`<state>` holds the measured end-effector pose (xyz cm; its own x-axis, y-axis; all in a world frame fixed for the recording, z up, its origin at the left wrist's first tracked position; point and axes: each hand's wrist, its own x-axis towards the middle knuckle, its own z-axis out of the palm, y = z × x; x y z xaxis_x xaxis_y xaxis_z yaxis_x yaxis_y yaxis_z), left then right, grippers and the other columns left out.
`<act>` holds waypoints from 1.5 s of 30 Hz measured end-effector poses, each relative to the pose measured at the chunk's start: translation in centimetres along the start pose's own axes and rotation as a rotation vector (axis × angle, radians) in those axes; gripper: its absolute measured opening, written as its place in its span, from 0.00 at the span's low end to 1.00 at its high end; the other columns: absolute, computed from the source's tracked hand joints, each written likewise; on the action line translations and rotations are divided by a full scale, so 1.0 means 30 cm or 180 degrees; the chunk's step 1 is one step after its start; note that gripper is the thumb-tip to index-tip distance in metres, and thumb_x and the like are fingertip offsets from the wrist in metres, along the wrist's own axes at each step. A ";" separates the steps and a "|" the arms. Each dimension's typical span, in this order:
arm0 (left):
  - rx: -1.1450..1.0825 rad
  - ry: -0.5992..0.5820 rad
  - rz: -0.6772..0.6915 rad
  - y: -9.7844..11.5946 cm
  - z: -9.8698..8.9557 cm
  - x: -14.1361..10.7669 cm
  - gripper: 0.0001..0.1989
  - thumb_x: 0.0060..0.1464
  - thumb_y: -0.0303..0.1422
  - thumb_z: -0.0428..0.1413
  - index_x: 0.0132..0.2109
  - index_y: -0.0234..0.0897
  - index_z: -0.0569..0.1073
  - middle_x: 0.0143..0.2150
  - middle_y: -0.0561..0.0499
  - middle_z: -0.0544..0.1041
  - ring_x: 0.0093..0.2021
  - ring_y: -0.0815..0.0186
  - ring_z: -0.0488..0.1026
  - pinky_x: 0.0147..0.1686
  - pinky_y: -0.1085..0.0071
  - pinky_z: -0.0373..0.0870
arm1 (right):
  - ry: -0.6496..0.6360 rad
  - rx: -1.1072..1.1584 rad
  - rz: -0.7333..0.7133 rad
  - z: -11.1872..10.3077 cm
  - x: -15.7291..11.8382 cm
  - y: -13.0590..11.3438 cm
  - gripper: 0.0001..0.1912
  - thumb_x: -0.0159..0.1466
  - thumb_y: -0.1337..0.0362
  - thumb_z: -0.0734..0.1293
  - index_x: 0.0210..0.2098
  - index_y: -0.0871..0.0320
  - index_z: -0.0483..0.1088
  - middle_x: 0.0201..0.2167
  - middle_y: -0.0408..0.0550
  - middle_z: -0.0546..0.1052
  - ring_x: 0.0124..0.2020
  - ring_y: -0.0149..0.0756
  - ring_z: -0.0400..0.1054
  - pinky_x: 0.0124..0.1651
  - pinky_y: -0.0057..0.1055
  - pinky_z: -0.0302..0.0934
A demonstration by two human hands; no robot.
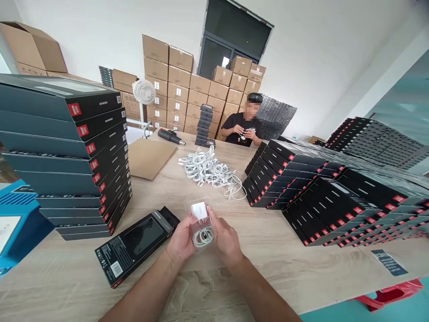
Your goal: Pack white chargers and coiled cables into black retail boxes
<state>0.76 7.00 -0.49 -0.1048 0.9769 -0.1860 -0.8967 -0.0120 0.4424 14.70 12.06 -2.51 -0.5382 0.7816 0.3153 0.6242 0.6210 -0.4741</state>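
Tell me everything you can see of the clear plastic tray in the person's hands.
The clear plastic tray is a transparent, moulded, roughly rectangular insert with rounded corners. It is gripped along its sides between the left hand and the right hand, tilted toward the viewer. A white charger block sits in its upper part, and a coiled white cable sits in its lower part.

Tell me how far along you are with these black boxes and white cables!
Partway, it seems. Looking done: the stacked black boxes on the left and the rows of them on the right. In hand: a clear plastic tray holding a white charger and coiled cable, gripped by the left hand and right hand. Remaining: the heap of loose white cables, and one black box lying beside the left hand.
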 end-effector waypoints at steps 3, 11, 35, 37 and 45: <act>-0.0027 0.0029 0.0034 0.006 0.002 0.001 0.32 0.44 0.23 0.57 0.59 0.34 0.70 0.37 0.47 0.83 0.33 0.60 0.79 0.37 0.66 0.74 | 0.0076 0.0111 -0.0019 0.000 0.010 -0.017 0.28 0.70 0.69 0.54 0.69 0.49 0.56 0.46 0.53 0.78 0.45 0.42 0.76 0.49 0.36 0.71; 0.0284 0.0316 -0.0075 0.006 0.019 -0.002 0.24 0.48 0.27 0.57 0.55 0.36 0.72 0.38 0.47 0.82 0.33 0.59 0.79 0.35 0.65 0.74 | 0.0060 0.0585 -0.0305 -0.037 0.037 0.002 0.28 0.70 0.69 0.52 0.68 0.53 0.58 0.58 0.50 0.75 0.58 0.40 0.70 0.61 0.38 0.64; 0.0598 -0.0047 0.0307 0.006 0.045 -0.009 0.20 0.39 0.23 0.61 0.44 0.33 0.78 0.36 0.44 0.84 0.33 0.56 0.81 0.28 0.69 0.73 | -0.0306 0.1082 0.0117 -0.102 0.065 -0.018 0.25 0.72 0.60 0.55 0.67 0.48 0.60 0.59 0.45 0.74 0.57 0.39 0.71 0.60 0.37 0.65; 0.0573 -0.0098 0.0354 0.009 0.047 -0.013 0.23 0.39 0.23 0.62 0.47 0.32 0.77 0.38 0.43 0.84 0.34 0.55 0.82 0.29 0.68 0.73 | -0.0314 0.1139 0.0133 -0.089 0.070 -0.020 0.25 0.72 0.61 0.55 0.67 0.48 0.61 0.59 0.44 0.74 0.58 0.38 0.71 0.60 0.37 0.65; 0.0767 -0.0004 0.0324 0.004 0.031 -0.011 0.28 0.38 0.23 0.60 0.52 0.31 0.77 0.35 0.43 0.84 0.35 0.52 0.82 0.33 0.65 0.75 | 0.0108 0.1251 0.0314 0.017 0.053 -0.038 0.28 0.72 0.62 0.52 0.71 0.50 0.52 0.63 0.47 0.69 0.63 0.37 0.65 0.64 0.37 0.61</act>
<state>1.08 6.88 0.44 -0.1887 0.9735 -0.1289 -0.7532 -0.0593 0.6551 12.85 12.56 -1.89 -0.4635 0.8419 0.2764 0.4043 0.4784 -0.7795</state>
